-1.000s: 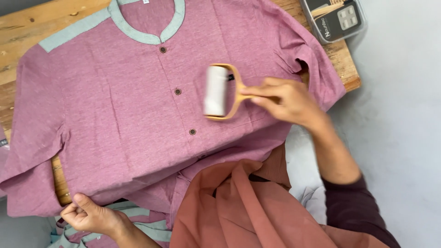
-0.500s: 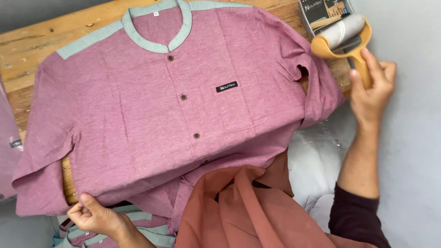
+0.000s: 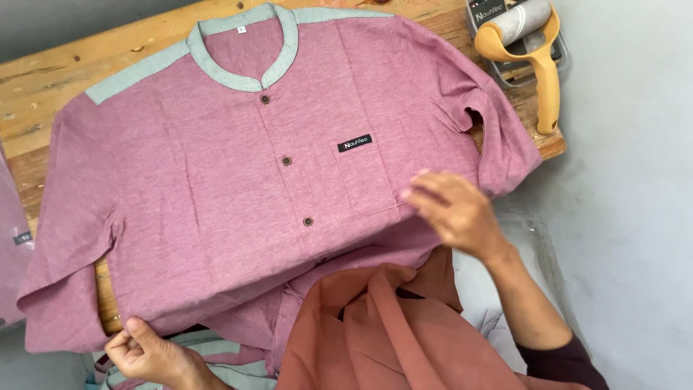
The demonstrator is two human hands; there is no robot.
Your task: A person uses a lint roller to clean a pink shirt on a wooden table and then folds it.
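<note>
Shirt [image 3: 216,188]: mauve-pink, fine heathered weave; collar band [image 3: 238,54] and shoulder yoke in pale grey-green; buttons dark brown w/ lighter rim; small black label w/ white lettering on chest pocket. Lint roller [image 3: 530,50]: mustard-yellow frame and handle, white-grey roll. Table [image 3: 43,79]: light brown wood, darker knots. Draped cloth [image 3: 390,332]: terracotta-orange, plain. Sleeve at right hand [image 3: 455,213]: dark maroon. Floor seen as plain grey.

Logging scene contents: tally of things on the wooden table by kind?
Pink shirt with grey-green collar: 1
Lint roller, yellow-orange handle: 1
Grey tray under the roller: 1
Total: 3
The left hand pinches the shirt hem; the right hand rests by the pocket.
</note>
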